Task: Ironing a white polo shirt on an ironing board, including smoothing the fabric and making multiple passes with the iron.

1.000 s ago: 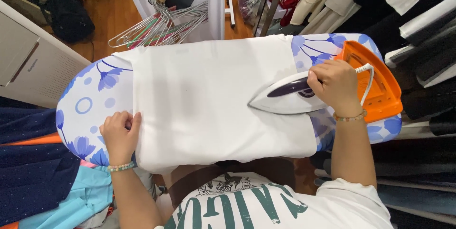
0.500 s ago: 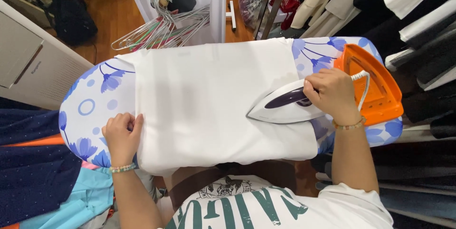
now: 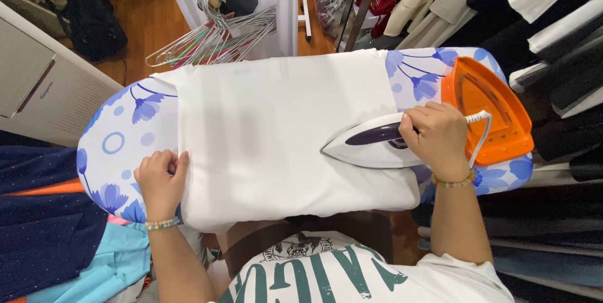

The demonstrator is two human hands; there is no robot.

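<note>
Now right hand [image 3: 438,136] grips iron [image 3: 370,146]; left hand [image 3: 160,180] pins white cloth [image 3: 276,133].

Rear handle of the iron [image 3: 370,143] beneath the right hand [image 3: 440,140]; garment's near edge behind the board.

White woven cloth garment [image 3: 276,133]: matt, smooth, spread flat. Ironing-board cover [image 3: 113,146], white cloth with blue flower print: matt, showing at 9 and 3 o'clock of garment. White-and-purple plastic iron [image 3: 370,143]: glossy, smooth shell. Orange plastic iron rest [image 3: 483,99], 3 o'clock: semi-gloss. Thin metal wire hangers [image 3: 213,33], 11 o'clock: shiny. Brown wood floor [image 3: 147,14], 12 o'clock: polished.
</note>
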